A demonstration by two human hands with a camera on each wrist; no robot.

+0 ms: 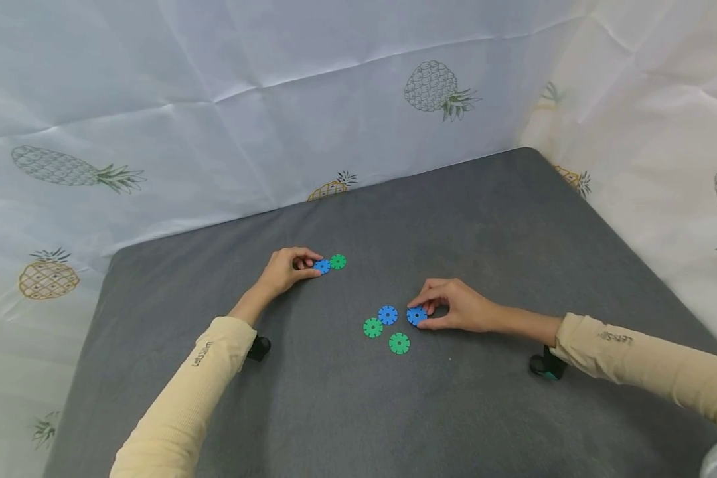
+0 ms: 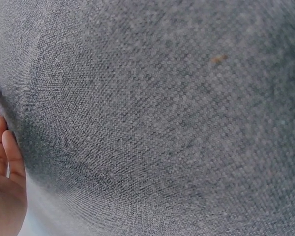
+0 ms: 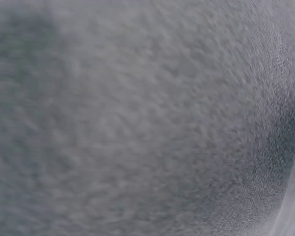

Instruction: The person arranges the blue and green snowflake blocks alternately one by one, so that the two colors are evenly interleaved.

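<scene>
In the head view my left hand [image 1: 285, 269] pinches a blue notched disc [image 1: 322, 267] between thumb and fingers. That disc meets or overlaps the edge of a green notched disc [image 1: 338, 261] on its right; I cannot tell whether they are joined. My right hand [image 1: 457, 307] holds another blue disc [image 1: 417, 315] by its edges, thumb on the near side. Just left of it a blue disc [image 1: 388, 315] lies beside a green disc [image 1: 373, 327], with a second green disc [image 1: 399, 343] nearer. Part of my left hand [image 2: 7, 182] shows in the left wrist view; the discs do not.
Grey cloth covers the table [image 1: 334, 398]. A white curtain [image 1: 311, 119] printed with pineapples hangs along its back and sides. Dark wrist-worn devices sit under both cuffs, the left one [image 1: 259, 348] and the right one [image 1: 548, 365] close above the cloth.
</scene>
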